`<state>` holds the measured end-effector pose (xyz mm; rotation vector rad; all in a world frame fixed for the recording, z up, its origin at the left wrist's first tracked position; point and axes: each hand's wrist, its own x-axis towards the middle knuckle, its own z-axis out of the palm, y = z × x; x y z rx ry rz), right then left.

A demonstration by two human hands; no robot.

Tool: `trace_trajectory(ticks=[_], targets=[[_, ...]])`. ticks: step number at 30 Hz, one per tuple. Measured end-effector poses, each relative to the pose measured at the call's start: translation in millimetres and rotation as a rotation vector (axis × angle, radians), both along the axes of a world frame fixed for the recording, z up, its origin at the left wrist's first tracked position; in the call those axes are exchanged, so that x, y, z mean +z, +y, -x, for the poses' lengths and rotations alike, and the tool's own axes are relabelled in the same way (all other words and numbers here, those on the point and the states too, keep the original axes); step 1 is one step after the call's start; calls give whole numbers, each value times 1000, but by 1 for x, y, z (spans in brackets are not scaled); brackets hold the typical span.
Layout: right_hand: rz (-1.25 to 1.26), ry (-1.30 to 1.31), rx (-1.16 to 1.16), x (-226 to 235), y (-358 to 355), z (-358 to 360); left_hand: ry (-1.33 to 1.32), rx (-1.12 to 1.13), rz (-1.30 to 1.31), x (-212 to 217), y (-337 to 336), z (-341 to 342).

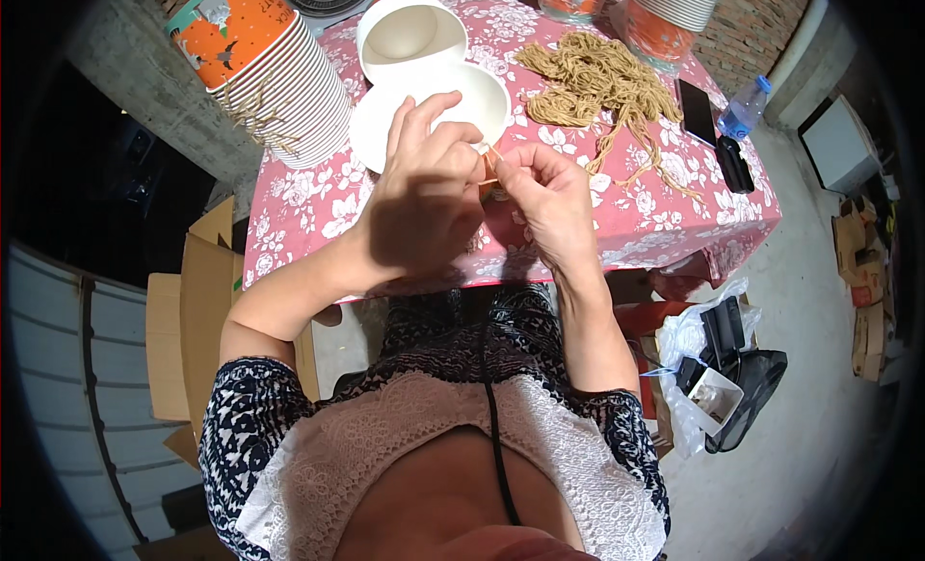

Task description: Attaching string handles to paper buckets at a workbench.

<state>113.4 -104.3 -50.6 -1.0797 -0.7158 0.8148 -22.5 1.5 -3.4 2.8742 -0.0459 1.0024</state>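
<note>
Over the table's near half, my two hands meet with fingertips almost touching. My left hand (424, 190) is closed in a pinch, its other fingers raised. Thumb and index finger of my right hand (551, 190) press together beside it. Between them runs a thin piece of tan twine (494, 154), held from both sides; a bit of orange shows behind the fingertips, too small to name. Just beyond my left hand lie a white tub (493, 91) and, behind it, another white tub (411, 26) tipped with its mouth facing me. A loose bundle of tan twine (602, 79) lies farther right.
A tall stack of orange-printed paper buckets (279, 89), with twine strands on it, leans at the left. More stacked buckets (674, 16) stand far right. A phone (696, 113), black case (734, 166) and water bottle (745, 108) lie near the right edge. Cardboard boxes (193, 310) stand left.
</note>
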Motion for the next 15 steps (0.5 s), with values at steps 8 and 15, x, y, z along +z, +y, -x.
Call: trace_trajectory(ticks=[8,15], targets=[[-143,-370,-255,-15,8,5,-53,49,-45,17,12,-12],[-117,-600,-316,-11,0,7,-1,-50,-94,16,29,-26]])
